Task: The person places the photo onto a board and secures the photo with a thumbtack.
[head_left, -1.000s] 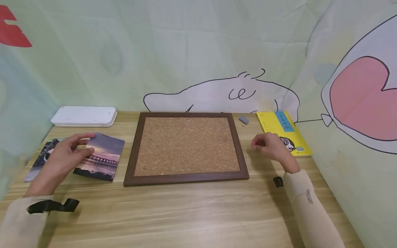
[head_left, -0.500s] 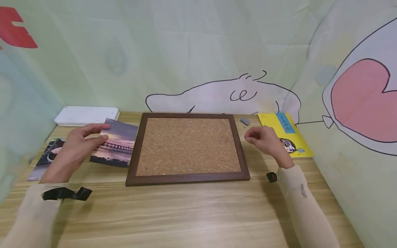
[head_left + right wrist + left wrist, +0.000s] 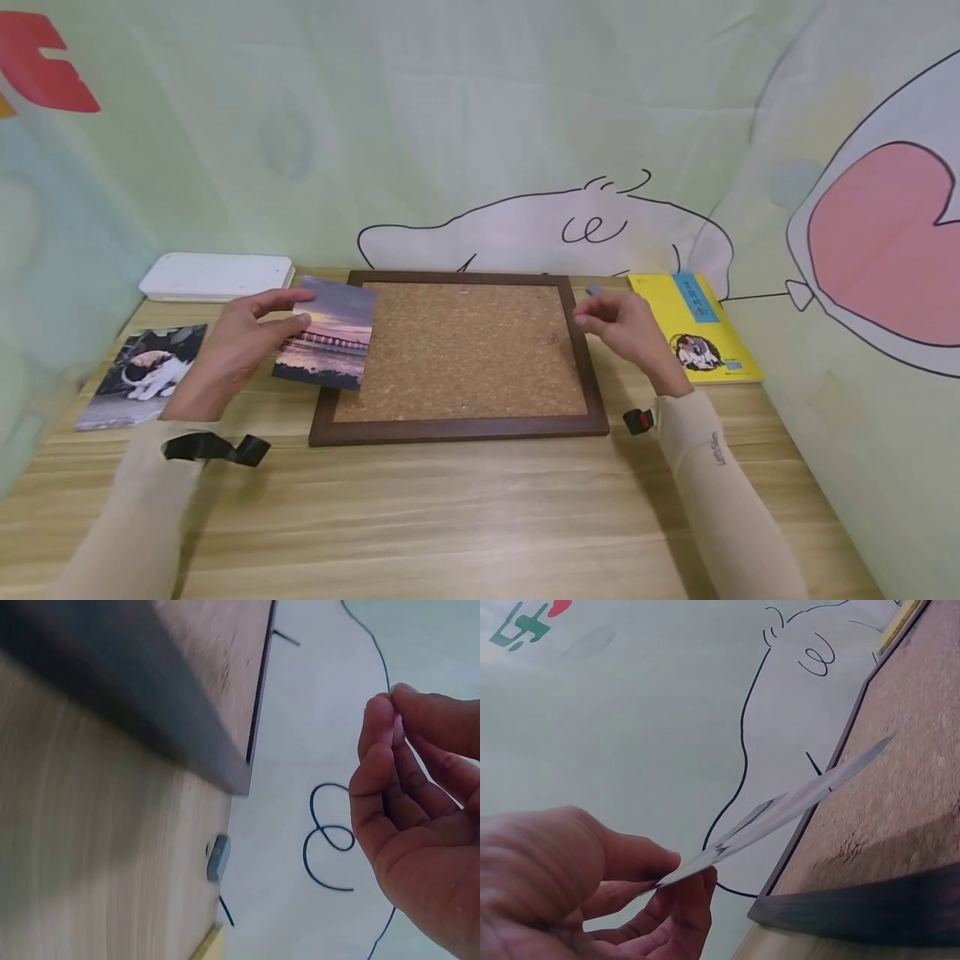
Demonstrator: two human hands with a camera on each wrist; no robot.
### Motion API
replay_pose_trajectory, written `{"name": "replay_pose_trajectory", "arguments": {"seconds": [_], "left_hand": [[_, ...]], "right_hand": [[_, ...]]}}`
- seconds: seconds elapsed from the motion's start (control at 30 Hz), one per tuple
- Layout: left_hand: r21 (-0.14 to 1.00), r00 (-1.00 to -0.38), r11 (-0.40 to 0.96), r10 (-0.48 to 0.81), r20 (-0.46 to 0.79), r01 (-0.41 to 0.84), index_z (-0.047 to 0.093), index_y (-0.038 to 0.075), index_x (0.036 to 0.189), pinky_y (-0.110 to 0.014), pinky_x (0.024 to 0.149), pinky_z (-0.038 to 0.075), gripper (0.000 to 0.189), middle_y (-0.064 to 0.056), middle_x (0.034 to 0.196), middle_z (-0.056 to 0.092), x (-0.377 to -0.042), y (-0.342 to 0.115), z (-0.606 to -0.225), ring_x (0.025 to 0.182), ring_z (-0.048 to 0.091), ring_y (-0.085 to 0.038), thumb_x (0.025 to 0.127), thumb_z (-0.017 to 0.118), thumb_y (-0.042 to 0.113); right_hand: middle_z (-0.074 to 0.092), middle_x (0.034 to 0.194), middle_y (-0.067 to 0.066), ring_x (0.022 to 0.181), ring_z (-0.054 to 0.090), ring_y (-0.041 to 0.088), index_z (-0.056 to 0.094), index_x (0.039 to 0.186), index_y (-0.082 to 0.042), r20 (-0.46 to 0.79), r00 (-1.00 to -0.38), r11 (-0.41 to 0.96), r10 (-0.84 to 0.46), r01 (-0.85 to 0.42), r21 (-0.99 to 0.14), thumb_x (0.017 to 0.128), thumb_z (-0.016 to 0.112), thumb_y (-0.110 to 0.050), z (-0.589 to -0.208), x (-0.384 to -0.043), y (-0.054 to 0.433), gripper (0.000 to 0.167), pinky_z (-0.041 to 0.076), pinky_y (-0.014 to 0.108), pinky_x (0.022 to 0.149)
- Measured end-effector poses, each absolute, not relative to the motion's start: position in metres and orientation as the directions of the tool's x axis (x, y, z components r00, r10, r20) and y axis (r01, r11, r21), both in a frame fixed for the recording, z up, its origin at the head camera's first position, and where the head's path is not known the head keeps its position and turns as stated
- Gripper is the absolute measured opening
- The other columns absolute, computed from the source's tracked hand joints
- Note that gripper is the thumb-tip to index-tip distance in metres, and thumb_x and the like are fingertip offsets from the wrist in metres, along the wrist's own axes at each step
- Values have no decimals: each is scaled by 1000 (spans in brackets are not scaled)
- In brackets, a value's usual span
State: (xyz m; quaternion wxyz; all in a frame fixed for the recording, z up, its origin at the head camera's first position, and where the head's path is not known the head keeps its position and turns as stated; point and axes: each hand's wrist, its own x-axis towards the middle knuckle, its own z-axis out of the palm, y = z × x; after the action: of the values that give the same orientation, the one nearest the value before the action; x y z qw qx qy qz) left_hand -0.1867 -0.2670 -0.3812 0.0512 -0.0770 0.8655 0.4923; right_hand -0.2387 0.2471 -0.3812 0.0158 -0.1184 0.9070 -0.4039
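My left hand [image 3: 247, 342] pinches a sunset photo [image 3: 326, 346] between thumb and fingers. The print is tilted and raised above the left side of the cork board [image 3: 465, 358], apart from the cork in the left wrist view. Over the board's right frame is my right hand [image 3: 622, 329], its thumb tip and index fingertip pressed together. In the right wrist view those fingertips [image 3: 380, 712] meet, and anything tiny between them cannot be made out. Small shiny spots show on the cork near its top and bottom edges.
A photo of a cat [image 3: 150, 375] lies at the table's left. Behind it stands a flat white case [image 3: 217, 275]. A yellow book [image 3: 686, 333] lies at the right, and a grey eraser [image 3: 218, 859] sits by the board's far right corner. A printed cloth backdrop borders the table.
My left hand has carried the sunset photo right, from above the table to over the board's left part. My right hand has moved left to the board's right frame, still pinching.
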Motion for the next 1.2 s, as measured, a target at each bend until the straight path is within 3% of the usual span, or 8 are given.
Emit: {"name": "replay_pose_trajectory", "arguments": {"seconds": [0.3, 0.53, 0.7, 0.9, 1.03, 1.2], "left_hand": [[877, -989, 457, -34, -147, -146, 56, 13, 157, -13, 85, 47, 51, -19, 166, 44, -194, -250, -380, 132, 47, -25, 108, 61, 22], [904, -988, 404, 4, -157, -142, 53, 13, 159, -13, 82, 55, 54, -18, 166, 46, -201, -239, -381, 105, 57, -5, 106, 62, 15], [922, -989, 367, 26, -144, -125, 53, 11, 159, -14, 83, 57, 53, -20, 162, 48, -201, -236, -384, 102, 60, 0, 107, 61, 13], [928, -989, 356, 48, -139, -113, 52, 8, 159, -13, 85, 57, 54, -22, 161, 48, -201, -233, -388, 102, 61, 2, 105, 61, 9], [927, -988, 357, 52, -145, -117, 51, 8, 160, -11, 86, 55, 56, -23, 161, 48, -202, -228, -394, 113, 60, -5, 105, 62, 8], [918, -992, 385, 38, -119, -95, 52, 10, 160, -7, 84, 50, 58, -26, 154, 53, -205, -220, -403, 138, 51, -30, 104, 65, 10]], "right_hand": [[76, 105, 15, 89, 66, 23, 76, 116, -1, 68, -978, 564, -199, -170, -808, 103, 74, -19, -377, -240, 226, 22, 54, 22, 77], [75, 111, 13, 98, 68, 24, 74, 121, -2, 29, -984, 483, -173, -111, -869, 103, 73, -22, -375, -240, 211, 26, 55, 29, 88], [74, 112, 16, 97, 69, 24, 73, 120, -2, 40, -983, 391, -177, -107, -914, 103, 73, -21, -373, -240, 199, 25, 57, 26, 88], [74, 114, 24, 95, 68, 24, 74, 116, -5, 52, -978, 367, -204, -126, -922, 103, 73, -18, -368, -241, 183, 19, 57, 33, 87], [76, 106, 18, 92, 69, 23, 74, 114, -2, 60, -971, 352, -232, -142, -925, 102, 74, -15, -368, -243, 171, 17, 57, 30, 81], [77, 97, 8, 91, 70, 31, 76, 111, -1, 63, -962, 324, -266, -151, -934, 101, 76, -14, -371, -246, 158, 16, 54, 25, 75]]}}
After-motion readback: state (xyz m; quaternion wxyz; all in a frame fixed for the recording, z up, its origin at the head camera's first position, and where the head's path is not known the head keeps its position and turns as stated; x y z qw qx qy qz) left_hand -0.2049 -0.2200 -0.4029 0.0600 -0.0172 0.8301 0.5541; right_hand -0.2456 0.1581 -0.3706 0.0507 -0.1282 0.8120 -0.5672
